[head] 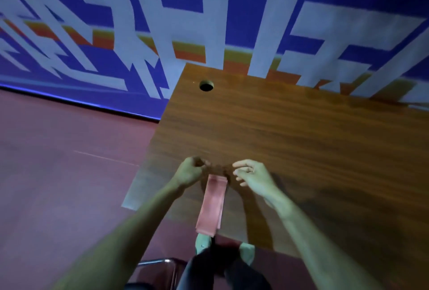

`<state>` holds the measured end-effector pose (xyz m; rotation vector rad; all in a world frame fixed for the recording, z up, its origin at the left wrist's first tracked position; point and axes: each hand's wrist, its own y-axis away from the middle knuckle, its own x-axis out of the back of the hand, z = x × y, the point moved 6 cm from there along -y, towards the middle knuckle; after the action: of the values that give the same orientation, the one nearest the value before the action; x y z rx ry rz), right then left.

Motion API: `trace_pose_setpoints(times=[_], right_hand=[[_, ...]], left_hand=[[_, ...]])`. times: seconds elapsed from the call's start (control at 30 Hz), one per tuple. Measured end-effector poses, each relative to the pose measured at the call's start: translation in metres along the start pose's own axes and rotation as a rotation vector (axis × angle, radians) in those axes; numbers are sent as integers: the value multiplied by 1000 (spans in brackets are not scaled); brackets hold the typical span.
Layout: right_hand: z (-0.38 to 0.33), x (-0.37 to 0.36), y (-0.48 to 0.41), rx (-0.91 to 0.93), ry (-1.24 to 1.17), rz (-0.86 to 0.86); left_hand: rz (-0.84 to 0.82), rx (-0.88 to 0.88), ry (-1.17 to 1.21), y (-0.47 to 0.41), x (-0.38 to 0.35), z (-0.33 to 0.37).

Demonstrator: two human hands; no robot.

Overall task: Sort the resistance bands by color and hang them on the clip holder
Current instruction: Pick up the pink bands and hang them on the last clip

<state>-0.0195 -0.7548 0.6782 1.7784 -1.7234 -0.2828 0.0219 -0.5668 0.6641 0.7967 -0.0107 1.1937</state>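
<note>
Pink resistance band (212, 204) lies on the table (301, 139), long axis running from between the hands back toward the person, its far end just short of the curled left hand (189, 171) and right hand (251, 173), equally near; whether either pinches anything I cannot tell.

Under the fingers (241, 165) the tabletop (301, 139) is brown wood-grain laminate, smooth with a soft sheen. Just nearer than the fingers lies a pink band (212, 204), thin, matt, rubbery-looking. Well below them, a chair tube (160, 262) looks like glossy metal
</note>
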Motion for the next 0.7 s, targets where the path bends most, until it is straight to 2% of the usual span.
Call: trace_pose_setpoints(times=[0.2,0.37,0.5,0.7], right_hand=[[38,-21,0,-124,2,126],[58,-40,2,-246,-52,124],[62,-54,-1,-269,-107,148],[52,-57,4,-234,-199,218]], left_hand=[[11,65,-96,-5,-23,-44],[21,102,-103,-1,-38,-50],[40,149,-36,-2,-37,-57],[49,89,41,1,-35,-51]])
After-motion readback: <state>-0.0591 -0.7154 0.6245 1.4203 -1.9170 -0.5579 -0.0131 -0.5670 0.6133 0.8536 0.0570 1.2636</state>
